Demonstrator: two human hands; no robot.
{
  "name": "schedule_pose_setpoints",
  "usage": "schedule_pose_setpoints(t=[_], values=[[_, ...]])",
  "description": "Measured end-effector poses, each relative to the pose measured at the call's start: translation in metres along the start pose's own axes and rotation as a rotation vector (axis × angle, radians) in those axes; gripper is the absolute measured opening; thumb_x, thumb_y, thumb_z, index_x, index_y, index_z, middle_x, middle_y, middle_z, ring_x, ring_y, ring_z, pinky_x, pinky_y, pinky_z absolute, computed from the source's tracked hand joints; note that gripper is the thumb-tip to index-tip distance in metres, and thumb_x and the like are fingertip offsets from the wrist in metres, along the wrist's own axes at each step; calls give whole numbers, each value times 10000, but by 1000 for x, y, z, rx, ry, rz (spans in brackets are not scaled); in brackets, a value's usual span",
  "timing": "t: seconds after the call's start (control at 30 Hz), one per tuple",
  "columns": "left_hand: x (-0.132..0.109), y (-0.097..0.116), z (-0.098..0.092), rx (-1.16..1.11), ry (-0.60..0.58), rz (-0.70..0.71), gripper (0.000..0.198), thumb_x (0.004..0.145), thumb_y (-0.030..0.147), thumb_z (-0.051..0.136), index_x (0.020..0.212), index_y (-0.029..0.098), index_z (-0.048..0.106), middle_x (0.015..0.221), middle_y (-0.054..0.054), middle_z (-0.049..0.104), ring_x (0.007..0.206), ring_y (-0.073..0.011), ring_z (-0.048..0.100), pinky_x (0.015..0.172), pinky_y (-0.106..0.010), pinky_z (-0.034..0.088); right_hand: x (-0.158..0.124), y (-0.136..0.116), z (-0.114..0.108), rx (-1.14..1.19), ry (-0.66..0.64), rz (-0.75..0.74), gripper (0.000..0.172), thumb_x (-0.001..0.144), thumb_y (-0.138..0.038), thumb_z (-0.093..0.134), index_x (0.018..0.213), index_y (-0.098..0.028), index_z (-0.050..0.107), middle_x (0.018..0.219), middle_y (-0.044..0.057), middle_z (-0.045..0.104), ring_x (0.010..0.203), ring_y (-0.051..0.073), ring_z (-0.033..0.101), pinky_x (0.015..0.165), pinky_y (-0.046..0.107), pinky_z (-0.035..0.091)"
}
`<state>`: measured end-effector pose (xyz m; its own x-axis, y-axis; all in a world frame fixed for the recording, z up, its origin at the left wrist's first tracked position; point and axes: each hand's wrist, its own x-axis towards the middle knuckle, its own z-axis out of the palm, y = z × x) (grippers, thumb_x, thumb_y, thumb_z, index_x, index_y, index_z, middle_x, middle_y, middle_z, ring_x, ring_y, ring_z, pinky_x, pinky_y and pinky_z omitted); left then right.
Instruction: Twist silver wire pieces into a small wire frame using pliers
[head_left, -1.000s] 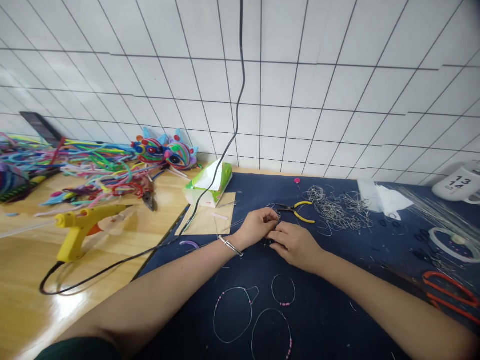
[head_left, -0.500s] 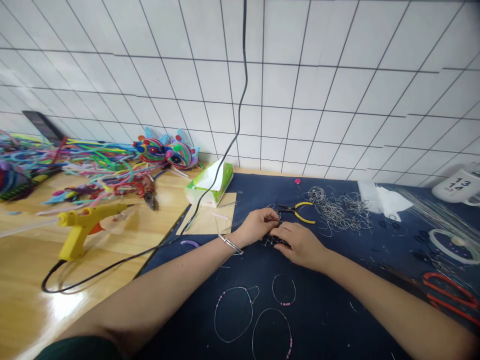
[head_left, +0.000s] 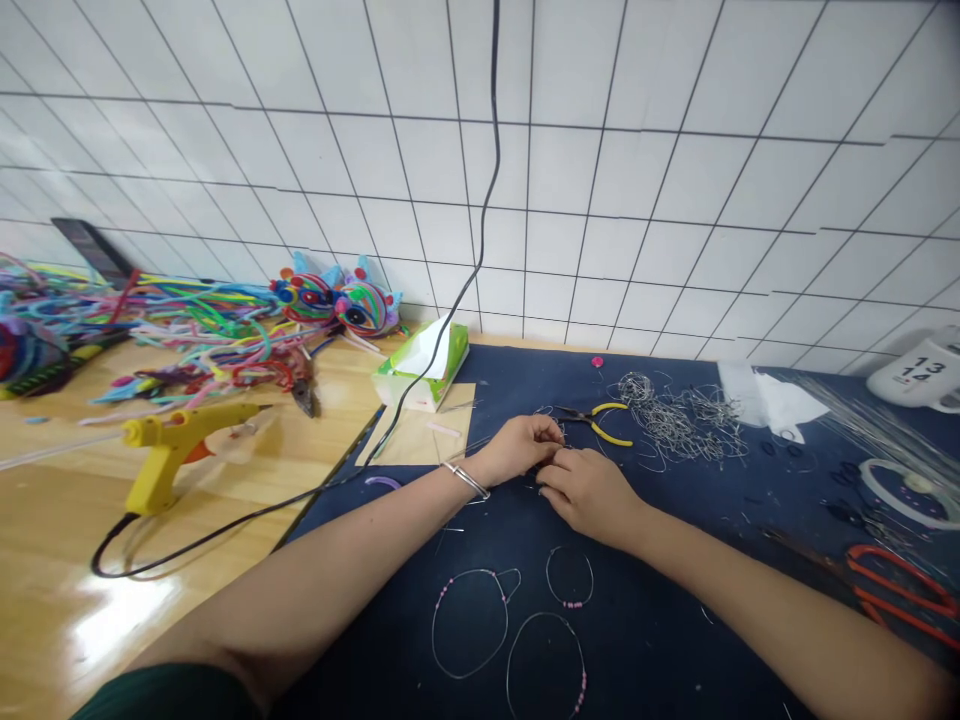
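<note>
**Both hands pinch fine wire at mid-mat**

The left hand point(head_left: 517, 448) and right hand point(head_left: 589, 490) meet fingertip to fingertip on the blue mat point(head_left: 675, 620), midway between its back and front edges. Both grips are narrow, with the fingers curled in tight on a wire point(head_left: 553, 461) where the hands touch. The piece is too fine to make out its shape. A bracelet point(head_left: 466, 480) sits on the left wrist.

Just behind the hands lie yellow-handled pliers point(head_left: 602, 421), and beside these, toward the back right, a tangled wire pile point(head_left: 679, 415). Near the mat's front edge lie three beaded loops point(head_left: 469, 625), apart from the hands.

Red scissors point(head_left: 900, 585) lie at the mat's right edge, and a mug point(head_left: 926, 375) stands at the back right corner.

On the bare bench point(head_left: 52, 620) to the left a glue gun point(head_left: 176, 445) rests, its cable point(head_left: 480, 220) running up the wall. A tissue pack point(head_left: 424, 365) sits at the mat's back left corner. Pipe cleaners point(head_left: 187, 330) are heaped along the bench's back edge.
</note>
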<state>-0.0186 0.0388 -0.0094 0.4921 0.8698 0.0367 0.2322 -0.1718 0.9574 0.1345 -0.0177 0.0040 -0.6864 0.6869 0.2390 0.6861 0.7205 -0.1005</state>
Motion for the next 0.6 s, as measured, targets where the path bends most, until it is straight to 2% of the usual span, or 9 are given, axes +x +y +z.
schedule_pose_setpoints(t=[0.17,0.27,0.43,0.6], values=[[-4,-1,1,-10,5,-49,187,706,243,499,842,149,585,614,13,554,467,-59,467,370,-136,333,-3,8,1,86,77,-39,212,837,-268,415,903,-230,613,850,37,555,816,134,493,738,282,361],[-5,-3,2,1,44,-14,172,707,243,510,830,147,582,604,16,541,470,-59,473,380,-136,348,-3,14,1,97,121,-62,207,835,-240,423,901,-225,618,840,37,566,805,126,504,730,268,374],[-4,-5,3,-8,59,45,128,701,217,527,793,139,570,625,9,550,513,-71,520,460,-162,411,-4,15,1,4,122,-112,231,836,-176,404,942,-214,606,777,33,573,739,119,498,693,259,360],[-3,-8,3,-18,63,19,130,700,216,525,803,147,563,633,10,547,514,-83,540,468,-180,430,-5,12,-1,-72,120,-153,252,838,-165,387,966,-214,598,790,37,570,716,124,464,673,268,337]])
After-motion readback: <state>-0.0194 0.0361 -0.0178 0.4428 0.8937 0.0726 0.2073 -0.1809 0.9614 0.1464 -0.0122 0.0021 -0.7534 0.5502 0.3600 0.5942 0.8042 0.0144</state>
